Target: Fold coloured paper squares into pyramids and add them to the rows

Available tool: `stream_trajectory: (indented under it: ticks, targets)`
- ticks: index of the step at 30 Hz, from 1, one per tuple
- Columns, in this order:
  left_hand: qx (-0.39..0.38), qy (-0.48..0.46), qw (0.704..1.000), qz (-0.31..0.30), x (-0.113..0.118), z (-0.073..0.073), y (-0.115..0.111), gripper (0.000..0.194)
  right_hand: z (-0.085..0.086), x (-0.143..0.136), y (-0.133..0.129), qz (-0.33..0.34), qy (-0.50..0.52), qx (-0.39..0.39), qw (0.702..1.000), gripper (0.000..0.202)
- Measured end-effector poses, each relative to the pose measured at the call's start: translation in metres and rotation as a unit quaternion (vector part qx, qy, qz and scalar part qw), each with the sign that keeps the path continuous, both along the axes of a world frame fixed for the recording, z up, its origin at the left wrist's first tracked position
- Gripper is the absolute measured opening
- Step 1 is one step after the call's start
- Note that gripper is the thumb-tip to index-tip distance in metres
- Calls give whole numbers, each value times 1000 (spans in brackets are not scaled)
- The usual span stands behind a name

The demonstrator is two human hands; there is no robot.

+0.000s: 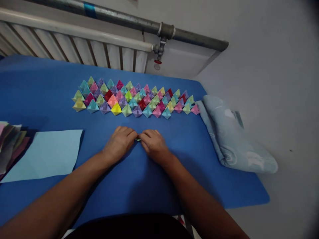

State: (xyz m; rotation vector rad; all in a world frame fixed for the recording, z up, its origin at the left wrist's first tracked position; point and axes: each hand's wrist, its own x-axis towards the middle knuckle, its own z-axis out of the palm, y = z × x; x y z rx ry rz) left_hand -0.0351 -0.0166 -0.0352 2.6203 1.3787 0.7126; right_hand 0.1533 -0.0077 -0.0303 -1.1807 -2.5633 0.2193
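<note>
My left hand (121, 138) and my right hand (153, 142) meet near the middle of the blue table (104, 196), fingertips pinched close together. Between them a small bit of folded paper (138, 139) shows, pale green or yellowish; most of it is hidden under my fingers. Just beyond my hands stand several rows of small folded paper boats (137, 111) in pink, yellow, green, blue, purple and red.
On the left lie a light blue paper sheet (54, 152) and a stack of coloured papers (12, 146). A folded grey-blue blanket (231, 139) rests at the right edge. Behind the table are a white radiator (99, 49) and a metal pipe (129, 20).
</note>
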Motion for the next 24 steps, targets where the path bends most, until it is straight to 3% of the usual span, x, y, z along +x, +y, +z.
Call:
stream_trajectory:
  ticks: [7, 16, 24]
  targets:
    - [-1, -26, 1000, -11, -6, -4, -21, 28, 1, 8, -10, -8, 44, -27, 999, 19]
    - [-5, -37, 999, 6, -5, -6, -19, 27, 1, 11, -5, -15, 77, -101, 992, 16]
    - [-1, -25, 999, 29, -5, 0, -15, 27, 2, 7, -3, -60, 113, -130, 983, 14]
